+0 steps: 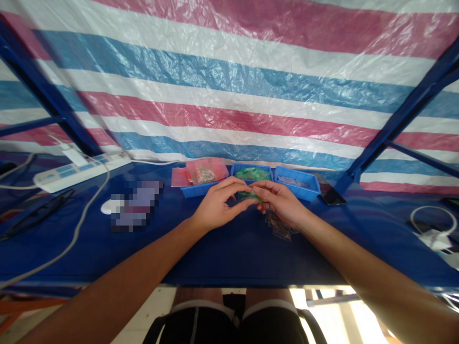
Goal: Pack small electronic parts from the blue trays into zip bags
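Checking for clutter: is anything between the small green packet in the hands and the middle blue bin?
No separate object shows there. Only the left hand and right hand, pinching the green packet, overlap the middle blue bin.

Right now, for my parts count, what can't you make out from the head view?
Head view:
- Green packet: mostly hidden by the fingers of the left hand and right hand.
- Pixelated patch: blurred, unidentifiable.
- Contents of the pink bags: too small.
- Contents of the right blue bin: too small.
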A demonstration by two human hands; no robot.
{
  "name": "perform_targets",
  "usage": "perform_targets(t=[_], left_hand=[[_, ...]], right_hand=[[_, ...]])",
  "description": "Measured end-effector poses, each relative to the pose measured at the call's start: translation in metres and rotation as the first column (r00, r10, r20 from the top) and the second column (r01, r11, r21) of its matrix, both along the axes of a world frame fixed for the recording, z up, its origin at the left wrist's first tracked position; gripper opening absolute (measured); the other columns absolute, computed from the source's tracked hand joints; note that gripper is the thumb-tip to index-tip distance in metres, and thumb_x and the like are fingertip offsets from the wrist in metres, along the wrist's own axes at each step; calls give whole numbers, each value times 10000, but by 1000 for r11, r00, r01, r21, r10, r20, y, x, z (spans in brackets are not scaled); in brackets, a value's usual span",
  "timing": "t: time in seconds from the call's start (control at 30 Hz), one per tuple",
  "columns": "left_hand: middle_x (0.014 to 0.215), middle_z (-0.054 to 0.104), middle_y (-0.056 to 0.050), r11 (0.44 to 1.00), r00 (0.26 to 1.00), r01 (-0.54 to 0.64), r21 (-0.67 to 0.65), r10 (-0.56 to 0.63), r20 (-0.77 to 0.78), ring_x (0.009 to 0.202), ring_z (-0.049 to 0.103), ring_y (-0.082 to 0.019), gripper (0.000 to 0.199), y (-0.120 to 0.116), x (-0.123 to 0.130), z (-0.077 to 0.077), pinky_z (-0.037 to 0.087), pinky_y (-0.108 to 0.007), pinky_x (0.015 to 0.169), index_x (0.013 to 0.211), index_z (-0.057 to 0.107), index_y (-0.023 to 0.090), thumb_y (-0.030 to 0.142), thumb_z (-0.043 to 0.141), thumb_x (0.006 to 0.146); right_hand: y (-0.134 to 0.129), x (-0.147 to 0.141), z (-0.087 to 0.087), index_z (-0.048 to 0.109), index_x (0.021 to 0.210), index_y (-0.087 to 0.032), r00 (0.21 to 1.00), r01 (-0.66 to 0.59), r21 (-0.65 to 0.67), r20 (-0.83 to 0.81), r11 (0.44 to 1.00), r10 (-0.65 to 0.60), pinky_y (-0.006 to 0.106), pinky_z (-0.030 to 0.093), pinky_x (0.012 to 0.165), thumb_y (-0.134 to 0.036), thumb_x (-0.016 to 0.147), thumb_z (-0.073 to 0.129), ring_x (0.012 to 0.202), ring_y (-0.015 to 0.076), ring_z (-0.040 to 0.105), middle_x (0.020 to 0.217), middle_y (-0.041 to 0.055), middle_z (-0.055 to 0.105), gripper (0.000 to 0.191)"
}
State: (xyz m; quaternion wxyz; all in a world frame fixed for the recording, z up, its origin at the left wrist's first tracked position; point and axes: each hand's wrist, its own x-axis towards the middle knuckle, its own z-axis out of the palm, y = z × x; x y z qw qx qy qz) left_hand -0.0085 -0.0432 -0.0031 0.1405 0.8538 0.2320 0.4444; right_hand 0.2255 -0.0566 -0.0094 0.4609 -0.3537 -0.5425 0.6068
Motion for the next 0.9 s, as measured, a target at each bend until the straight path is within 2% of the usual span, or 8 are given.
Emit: perform_targets(t=[0.2,0.6,0.9], left_hand=[[984,750,-62,1000,1000,-20,-4,20,20,792,671,-130,207,-2,0,3,552,-248,725,1164,783,177,335,722,1045],[948,771,-35,995,995,-99,-20,99,30,728,675,-104,187,-4,-1,5,522,-199,656,1131,763,178,330,674,1069],[986,791,-51,995,996,-90,-32,90,8,748,692,-114,199,-5,1,5,530,-198,652,1135,760,175,334,657,1073]], right_hand=[[-4,-3,4,775,1070,-207,999,-32,-12,10,999,32,233,508,579,-574,897,854,660,129,655,789,8,715,414],[-6,-4,5,762,1066,-215,997,-60,22,40,998,59,256,493,585,-589,888,853,621,130,630,762,-4,700,424],[-4,-3,2,758,1004,-216,997,-28,32,77,999,25,254,485,577,-565,920,829,597,121,623,736,-14,689,366]])
